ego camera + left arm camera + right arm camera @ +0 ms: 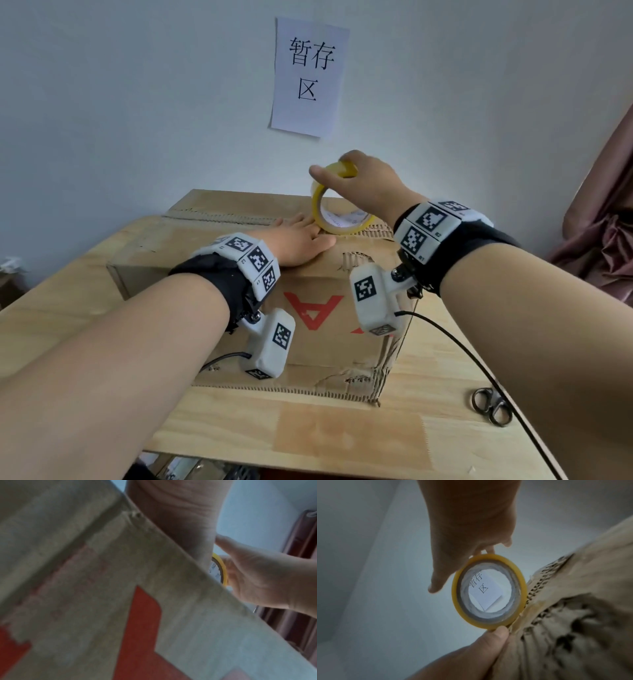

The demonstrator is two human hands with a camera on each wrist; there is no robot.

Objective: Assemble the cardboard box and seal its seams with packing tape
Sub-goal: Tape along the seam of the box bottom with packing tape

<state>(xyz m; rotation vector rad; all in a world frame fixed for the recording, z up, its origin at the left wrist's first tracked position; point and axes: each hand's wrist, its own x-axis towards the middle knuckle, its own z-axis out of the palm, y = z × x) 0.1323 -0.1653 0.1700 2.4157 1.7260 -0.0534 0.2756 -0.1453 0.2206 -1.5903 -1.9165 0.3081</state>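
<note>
A worn cardboard box (219, 240) with red print (312, 310) stands closed on the wooden table (342, 442). My left hand (301, 241) lies flat on its top, fingers straight, pressing near the centre seam. My right hand (359, 185) grips a yellow roll of packing tape (337, 219) from above, holding it on edge on the box top right beside the left fingertips. In the right wrist view the tape roll (488, 591) stands against the torn box edge (556, 601), with a left fingertip (498, 632) touching its lower rim. The left wrist view shows the box side (154, 601) and the tape (221, 569).
Scissors (489, 406) lie on the table at the right. A black cable (479, 373) runs from the right wrist across the table. A paper sign (310, 77) hangs on the wall behind the box. A reddish curtain (603, 222) hangs at the far right.
</note>
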